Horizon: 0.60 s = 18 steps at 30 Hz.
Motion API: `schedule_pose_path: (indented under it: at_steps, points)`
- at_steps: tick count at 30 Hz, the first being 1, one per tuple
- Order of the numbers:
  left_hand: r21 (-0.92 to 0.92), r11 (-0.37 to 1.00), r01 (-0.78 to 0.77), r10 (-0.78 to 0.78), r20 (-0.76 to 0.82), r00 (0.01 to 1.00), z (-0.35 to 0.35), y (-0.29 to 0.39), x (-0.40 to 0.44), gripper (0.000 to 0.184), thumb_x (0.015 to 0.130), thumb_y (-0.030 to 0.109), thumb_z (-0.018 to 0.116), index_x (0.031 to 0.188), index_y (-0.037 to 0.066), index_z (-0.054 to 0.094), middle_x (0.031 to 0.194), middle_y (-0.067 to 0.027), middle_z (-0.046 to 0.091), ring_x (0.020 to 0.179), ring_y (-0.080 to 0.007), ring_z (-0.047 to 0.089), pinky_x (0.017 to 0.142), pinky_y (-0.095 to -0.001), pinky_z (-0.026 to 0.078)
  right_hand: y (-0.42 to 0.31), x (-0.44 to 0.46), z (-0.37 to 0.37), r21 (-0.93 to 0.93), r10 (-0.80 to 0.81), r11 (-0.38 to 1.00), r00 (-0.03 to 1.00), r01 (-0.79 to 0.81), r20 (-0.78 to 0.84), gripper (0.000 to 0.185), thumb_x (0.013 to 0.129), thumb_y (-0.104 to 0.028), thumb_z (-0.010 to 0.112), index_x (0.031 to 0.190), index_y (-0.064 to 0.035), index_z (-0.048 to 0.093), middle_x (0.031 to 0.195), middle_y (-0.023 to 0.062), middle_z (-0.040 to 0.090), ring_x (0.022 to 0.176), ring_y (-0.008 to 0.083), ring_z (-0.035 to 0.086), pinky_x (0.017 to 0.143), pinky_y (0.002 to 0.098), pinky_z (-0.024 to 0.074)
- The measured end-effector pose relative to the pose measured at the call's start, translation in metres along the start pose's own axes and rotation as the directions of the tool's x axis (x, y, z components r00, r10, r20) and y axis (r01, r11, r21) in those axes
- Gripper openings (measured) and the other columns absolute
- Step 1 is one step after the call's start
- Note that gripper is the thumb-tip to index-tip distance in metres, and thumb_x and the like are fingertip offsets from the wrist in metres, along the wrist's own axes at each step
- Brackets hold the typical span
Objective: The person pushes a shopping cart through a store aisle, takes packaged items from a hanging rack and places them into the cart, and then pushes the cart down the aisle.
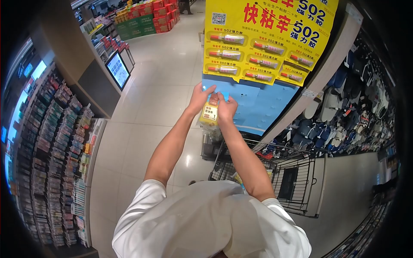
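Observation:
A yellow-labelled pack of scouring sponges hangs down between my two hands, in front of the lower part of a display panel. My left hand pinches the pack's top from the left, its thumb pointing inward. On the other side, my right hand closes on the top edge with its thumb up. Most of the fingers are hidden behind the pack. Just above the hands is a yellow card of glue tubes, fixed to the blue panel.
A black wire shopping cart stands below and right of my arms. Shoes hang on the right-hand rack. Shelves of small packaged goods line the left. A lit screen and stacked red boxes stand farther along the tiled aisle.

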<state>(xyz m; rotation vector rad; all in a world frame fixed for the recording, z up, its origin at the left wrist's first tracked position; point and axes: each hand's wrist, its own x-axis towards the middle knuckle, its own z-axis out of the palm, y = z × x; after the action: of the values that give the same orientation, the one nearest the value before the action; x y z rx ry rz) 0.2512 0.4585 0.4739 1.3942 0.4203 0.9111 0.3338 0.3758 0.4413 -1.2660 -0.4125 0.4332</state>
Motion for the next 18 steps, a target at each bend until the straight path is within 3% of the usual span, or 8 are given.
schedule_pose_path:
  at_steps: [3, 6, 9, 18]
  points:
    - [0.012, 1.0, -0.011, 0.011, -0.011, 1.0, 0.002, 0.003, -0.002, 0.025, 0.095, 0.013, 0.065, 0.114, -0.003, 0.063, 0.105, -0.0078, 0.07, 0.094, -0.0128, 0.064, 0.084, -0.0306, 0.051, 0.001, -0.002, 0.001, 0.111, 0.023, 0.994, 1.0, -0.025, 0.02, 0.019, 0.091, -0.012, 0.071, 0.1, 0.0047, 0.069, 0.094, 0.0092, 0.071, 0.081, 0.015, 0.066, 0.071, 0.0304, 0.0522]
    - [0.015, 1.0, 0.007, -0.007, -0.01, 1.0, 0.003, 0.007, -0.004, 0.024, 0.095, 0.012, 0.065, 0.114, -0.003, 0.063, 0.106, -0.0081, 0.07, 0.095, -0.0129, 0.063, 0.085, -0.031, 0.051, -0.007, -0.004, -0.001, 0.267, 0.23, 0.934, 0.971, -0.238, 0.061, 0.02, 0.091, -0.012, 0.071, 0.102, 0.0036, 0.068, 0.097, 0.0093, 0.071, 0.081, 0.0159, 0.066, 0.071, 0.0318, 0.053]
    - [0.0, 0.999, 0.044, -0.044, -0.006, 0.999, 0.001, 0.004, -0.004, 0.024, 0.096, 0.012, 0.064, 0.114, -0.003, 0.063, 0.106, -0.0084, 0.07, 0.095, -0.0129, 0.063, 0.085, -0.0313, 0.051, -0.001, -0.002, 0.0, 0.287, 0.221, 0.931, 0.974, -0.228, 0.057, 0.02, 0.091, -0.013, 0.071, 0.102, 0.0025, 0.066, 0.096, 0.0102, 0.07, 0.079, 0.0181, 0.067, 0.069, 0.0339, 0.0545]
    - [0.022, 0.994, 0.108, -0.108, -0.004, 0.994, -0.005, 0.003, 0.003, 0.023, 0.096, 0.014, 0.065, 0.113, -0.001, 0.063, 0.103, -0.0078, 0.07, 0.089, -0.0135, 0.065, 0.08, -0.0303, 0.052, -0.017, -0.003, -0.003, 0.457, 0.372, 0.779, 0.903, -0.43, 0.217, 0.024, 0.091, -0.012, 0.07, 0.106, 0.0045, 0.062, 0.102, 0.0144, 0.068, 0.084, 0.0251, 0.07, 0.072, 0.0405, 0.06]
